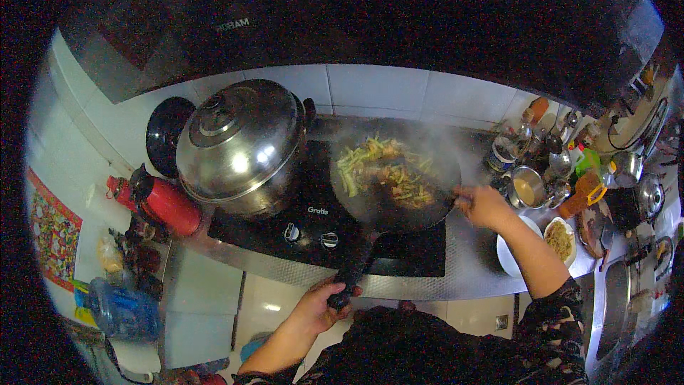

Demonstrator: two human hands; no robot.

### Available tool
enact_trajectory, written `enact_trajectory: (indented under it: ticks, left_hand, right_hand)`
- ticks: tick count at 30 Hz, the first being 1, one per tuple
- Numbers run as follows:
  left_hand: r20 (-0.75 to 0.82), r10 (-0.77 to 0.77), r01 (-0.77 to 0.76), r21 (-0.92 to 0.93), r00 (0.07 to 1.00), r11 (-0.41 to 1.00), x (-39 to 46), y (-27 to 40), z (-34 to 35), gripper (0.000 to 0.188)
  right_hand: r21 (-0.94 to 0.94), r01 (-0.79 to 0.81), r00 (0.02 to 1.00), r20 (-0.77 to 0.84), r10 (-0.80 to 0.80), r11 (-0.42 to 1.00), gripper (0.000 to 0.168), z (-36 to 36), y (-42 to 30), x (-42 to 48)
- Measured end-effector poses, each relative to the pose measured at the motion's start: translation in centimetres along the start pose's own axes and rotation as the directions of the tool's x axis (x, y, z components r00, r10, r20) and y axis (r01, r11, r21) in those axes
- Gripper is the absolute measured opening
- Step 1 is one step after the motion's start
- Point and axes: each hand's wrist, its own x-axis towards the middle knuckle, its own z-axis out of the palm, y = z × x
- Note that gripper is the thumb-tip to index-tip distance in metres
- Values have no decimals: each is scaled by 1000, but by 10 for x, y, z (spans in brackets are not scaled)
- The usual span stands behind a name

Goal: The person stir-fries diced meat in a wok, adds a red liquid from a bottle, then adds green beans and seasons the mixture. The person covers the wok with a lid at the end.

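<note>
A dark wok (374,214) sits on the right side of the black gas hob (251,240), with steam rising from it. Green vegetable strips (368,158) and browned pieces lie inside. My left hand (328,302) grips the wok's black handle (355,267) below the hob's front edge. At the wok's right rim, my right hand (483,206) is closed around the handle of a cooking utensil; its working end is hidden by steam and food.
Left on the hob stands a large steel pot with a domed lid (240,144), beside a red thermos jug (171,206). To the right are a white plate (515,251), a bowl of food (560,240), a steel pot (526,187) and bottles. The range hood (342,27) overhangs the hob.
</note>
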Motion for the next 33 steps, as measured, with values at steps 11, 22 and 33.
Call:
enact_trajectory:
  ticks: [11,22,33]
  left_hand:
    - [22,42,-41,-31,999,999,-1,-6,-6,33]
    - [17,11,-10,-52,1000,999,2,-3,-5,32]
    - [48,21,-17,-74,999,997,2,-4,-5,32]
  right_hand:
    - [-358,-36,999,-2,38,933,31,-85,27,-46]
    - [-168,138,990,41,-133,976,34,-26,4,-12]
    - [-371,63,998,48,-49,927,31,-36,-13,2]
